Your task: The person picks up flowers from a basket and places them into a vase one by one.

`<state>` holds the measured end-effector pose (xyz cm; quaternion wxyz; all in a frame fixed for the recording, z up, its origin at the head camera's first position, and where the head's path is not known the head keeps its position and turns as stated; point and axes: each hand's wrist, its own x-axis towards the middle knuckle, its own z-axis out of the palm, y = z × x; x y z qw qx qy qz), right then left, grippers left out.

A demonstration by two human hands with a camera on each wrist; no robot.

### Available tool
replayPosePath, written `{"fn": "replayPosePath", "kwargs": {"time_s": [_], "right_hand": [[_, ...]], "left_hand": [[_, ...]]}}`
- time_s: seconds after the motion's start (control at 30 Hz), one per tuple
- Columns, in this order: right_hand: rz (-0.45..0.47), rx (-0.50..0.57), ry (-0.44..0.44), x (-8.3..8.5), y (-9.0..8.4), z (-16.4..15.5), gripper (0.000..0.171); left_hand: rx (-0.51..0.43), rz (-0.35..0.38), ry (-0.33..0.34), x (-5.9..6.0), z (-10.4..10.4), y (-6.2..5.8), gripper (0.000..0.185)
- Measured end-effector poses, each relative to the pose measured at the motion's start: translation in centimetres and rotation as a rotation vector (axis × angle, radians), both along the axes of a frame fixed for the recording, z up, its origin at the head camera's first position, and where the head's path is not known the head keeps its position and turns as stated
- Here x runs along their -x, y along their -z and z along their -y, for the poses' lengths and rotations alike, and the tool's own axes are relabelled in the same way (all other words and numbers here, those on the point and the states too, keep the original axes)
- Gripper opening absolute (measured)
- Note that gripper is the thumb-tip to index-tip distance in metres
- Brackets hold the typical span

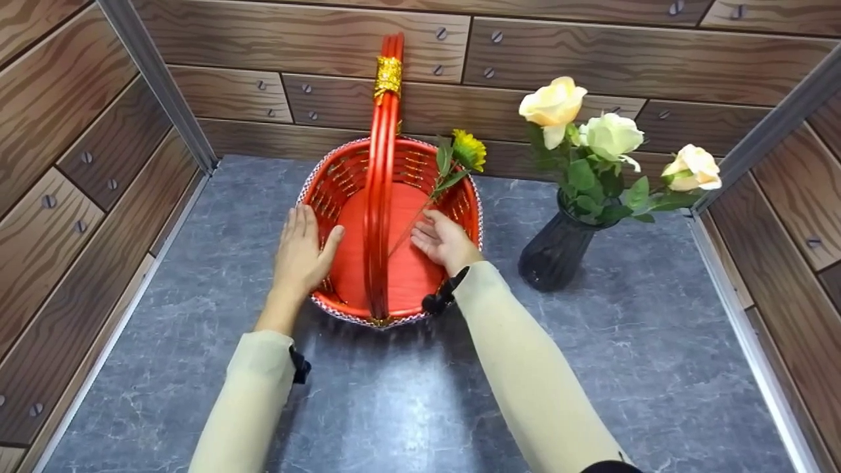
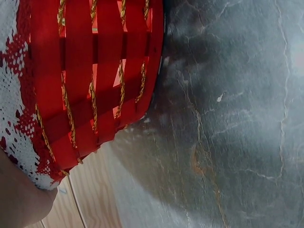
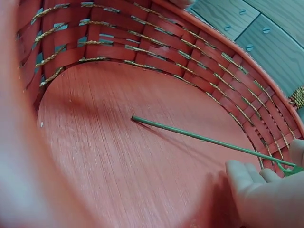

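A red woven basket [image 1: 332, 174] with a tall red handle [image 1: 380, 171] and a gold ribbon stands on the grey table. My left hand [image 1: 299, 253] lies flat against its left rim, fingers straight, thumb over the edge. My right hand [image 1: 441, 240] is inside the basket with relaxed fingers [image 3: 256, 190] beside a thin green stem [image 3: 199, 137]. That stem carries a yellow flower [image 1: 470, 150], which leans over the far right rim. The stem's end rests on the basket floor [image 3: 118, 161]. The left wrist view shows the basket's outer wall [image 2: 95, 71].
A dark vase [image 1: 558, 249] holding three cream roses [image 1: 553, 104] stands to the right of the basket. Wood-panel walls [image 1: 79, 164] close in the grey marble tabletop [image 1: 394, 394] on the left, back and right.
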<state>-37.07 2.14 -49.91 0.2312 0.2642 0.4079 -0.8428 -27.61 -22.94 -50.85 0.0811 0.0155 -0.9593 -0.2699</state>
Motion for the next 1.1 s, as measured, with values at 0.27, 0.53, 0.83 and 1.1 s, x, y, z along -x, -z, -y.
{"fn": "replayPosePath", "kwargs": {"time_s": [0.27, 0.53, 0.83, 1.1], "right_hand": [[0.001, 0.071, -0.048, 0.26, 0.01, 0.17, 0.048], [0.022, 0.070, 0.048, 0.04, -0.02, 0.09, 0.020], [-0.043, 0.068, 0.080, -0.24, 0.21, 0.01, 0.004], [-0.155, -0.021, 0.068, -0.32, 0.25, 0.29, 0.009]], "left_hand": [[-0.004, 0.008, 0.002, -0.06, -0.01, -0.08, 0.096], [-0.003, 0.009, 0.004, -0.02, -0.09, -0.08, 0.097], [0.004, 0.002, -0.001, -0.07, -0.17, 0.03, 0.091], [0.008, -0.004, 0.001, 0.05, -0.14, 0.08, 0.094]]}}
